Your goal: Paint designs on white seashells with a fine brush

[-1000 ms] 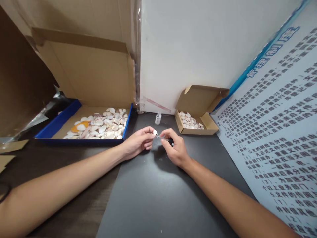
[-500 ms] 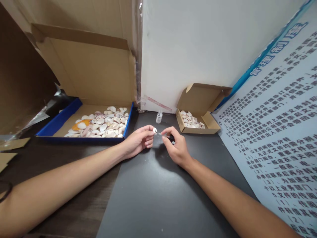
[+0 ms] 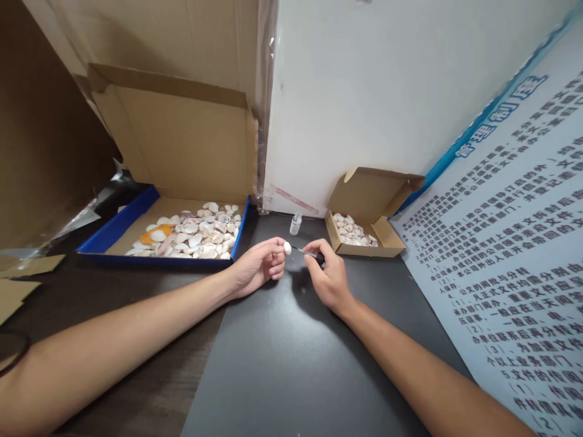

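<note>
Between its thumb and fingers, my left hand (image 3: pixel 260 267) pinches a small white shell (image 3: pixel 287 247) above the dark table. My right hand (image 3: pixel 328 276) is closed on a thin brush (image 3: pixel 298 249) with a black handle. The brush tip points left at the shell, with a narrow gap between them. Just beyond my hands stands a small clear glass bottle (image 3: pixel 295 225), its mouth open.
At the left, an open blue-edged box (image 3: pixel 116 226) holds many shells and an orange piece. A smaller open cardboard box (image 3: pixel 364 249) with shells sits at the right. Behind stands a white panel (image 3: pixel 355 91); a printed board (image 3: pixel 510 212) leans at the right.
The brush tip has drawn back from the shell, and my right hand has shifted slightly right. The shell now shows more of its face. The whole view has shifted a little.
</note>
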Demonstrator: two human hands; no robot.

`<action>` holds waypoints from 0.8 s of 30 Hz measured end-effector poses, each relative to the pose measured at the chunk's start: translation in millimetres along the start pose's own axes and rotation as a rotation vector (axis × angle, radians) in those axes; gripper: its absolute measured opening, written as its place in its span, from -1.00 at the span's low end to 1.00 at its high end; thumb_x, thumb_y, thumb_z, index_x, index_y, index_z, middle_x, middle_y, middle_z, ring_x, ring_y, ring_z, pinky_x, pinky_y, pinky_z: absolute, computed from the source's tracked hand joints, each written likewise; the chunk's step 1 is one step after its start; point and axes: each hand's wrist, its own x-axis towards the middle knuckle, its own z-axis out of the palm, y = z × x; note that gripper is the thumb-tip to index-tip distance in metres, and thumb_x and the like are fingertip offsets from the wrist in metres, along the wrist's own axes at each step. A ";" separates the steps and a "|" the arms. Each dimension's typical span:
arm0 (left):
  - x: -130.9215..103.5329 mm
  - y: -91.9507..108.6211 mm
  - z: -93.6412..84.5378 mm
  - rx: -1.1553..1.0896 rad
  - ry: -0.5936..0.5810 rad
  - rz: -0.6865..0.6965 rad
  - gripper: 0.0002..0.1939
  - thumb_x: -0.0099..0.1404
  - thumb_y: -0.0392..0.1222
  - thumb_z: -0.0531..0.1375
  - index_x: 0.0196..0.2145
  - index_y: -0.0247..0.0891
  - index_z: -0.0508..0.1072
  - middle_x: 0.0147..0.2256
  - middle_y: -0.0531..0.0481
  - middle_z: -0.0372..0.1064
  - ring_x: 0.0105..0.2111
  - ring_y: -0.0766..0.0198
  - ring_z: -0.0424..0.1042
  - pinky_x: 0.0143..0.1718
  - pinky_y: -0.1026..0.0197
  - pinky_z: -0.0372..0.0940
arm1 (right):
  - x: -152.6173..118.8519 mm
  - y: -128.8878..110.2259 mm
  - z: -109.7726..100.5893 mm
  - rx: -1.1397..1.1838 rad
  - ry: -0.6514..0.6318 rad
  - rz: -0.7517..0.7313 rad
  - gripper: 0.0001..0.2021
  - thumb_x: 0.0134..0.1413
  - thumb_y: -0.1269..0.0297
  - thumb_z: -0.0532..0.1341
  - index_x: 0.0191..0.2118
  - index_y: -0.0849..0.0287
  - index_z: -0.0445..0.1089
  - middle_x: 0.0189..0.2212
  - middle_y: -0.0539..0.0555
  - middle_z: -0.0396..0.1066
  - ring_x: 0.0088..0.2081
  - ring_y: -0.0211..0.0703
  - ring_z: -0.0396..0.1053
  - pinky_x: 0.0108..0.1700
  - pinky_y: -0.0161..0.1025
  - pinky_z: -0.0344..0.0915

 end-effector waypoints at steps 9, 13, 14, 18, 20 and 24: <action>1.0 -2.5 -0.4 0.008 0.033 -0.009 -0.91 0.26 -0.32 0.19 -0.37 -0.28 0.30 -0.63 0.22 -0.01 -0.66 0.49 -0.01 -0.59 0.39 -0.02 | -1.3 -1.2 0.6 -0.027 -0.029 -0.102 -0.84 0.18 0.38 0.10 -0.20 0.17 0.42 -0.40 0.01 0.43 -0.43 -0.22 0.28 -0.35 -0.28 0.17; 1.0 -1.9 0.1 0.002 0.047 -0.016 -0.91 0.24 -0.33 0.18 -0.39 -0.28 0.30 -0.64 0.21 -0.01 -0.66 0.48 -0.01 -0.59 0.38 0.00 | -2.9 -4.3 -0.5 -0.054 -0.092 -0.160 -0.85 0.18 0.37 0.11 -0.20 0.17 0.43 -0.34 0.03 0.48 -0.38 -0.19 0.33 -0.30 -0.27 0.20; 1.0 -1.6 0.4 0.003 0.049 -0.020 -0.92 0.24 -0.34 0.17 -0.40 -0.28 0.30 -0.64 0.20 -0.02 -0.66 0.47 -0.01 -0.59 0.38 0.00 | -3.4 -4.9 -0.9 -0.059 -0.090 -0.151 -0.85 0.20 0.36 0.11 -0.21 0.17 0.42 -0.34 0.03 0.48 -0.38 -0.19 0.34 -0.30 -0.27 0.20; 0.9 -0.8 1.5 0.017 0.046 -0.032 -0.93 0.22 -0.34 0.15 -0.41 -0.28 0.29 -0.64 0.20 -0.02 -0.66 0.46 -0.01 -0.59 0.37 0.00 | -5.0 -6.0 -2.3 -0.034 -0.042 -0.180 -0.83 0.23 0.33 0.07 -0.23 0.18 0.41 -0.36 0.04 0.47 -0.37 -0.19 0.34 -0.30 -0.28 0.19; 0.6 -0.7 1.8 0.022 0.043 -0.029 -0.93 0.20 -0.35 0.14 -0.41 -0.28 0.29 -0.64 0.19 -0.01 -0.66 0.46 0.01 -0.59 0.37 0.01 | -5.0 -6.1 -2.3 -0.049 -0.080 -0.206 -0.83 0.22 0.33 0.07 -0.24 0.17 0.40 -0.35 0.04 0.47 -0.35 -0.18 0.34 -0.27 -0.27 0.20; -0.2 -0.8 2.0 0.026 0.038 -0.024 -0.93 0.19 -0.35 0.14 -0.42 -0.27 0.28 -0.63 0.19 0.00 -0.66 0.46 0.02 -0.57 0.37 0.04 | -3.5 -6.0 -2.3 -0.114 -0.179 -0.122 -0.85 0.20 0.35 0.07 -0.31 0.15 0.38 -0.47 -0.01 0.39 -0.45 -0.20 0.28 -0.33 -0.28 0.16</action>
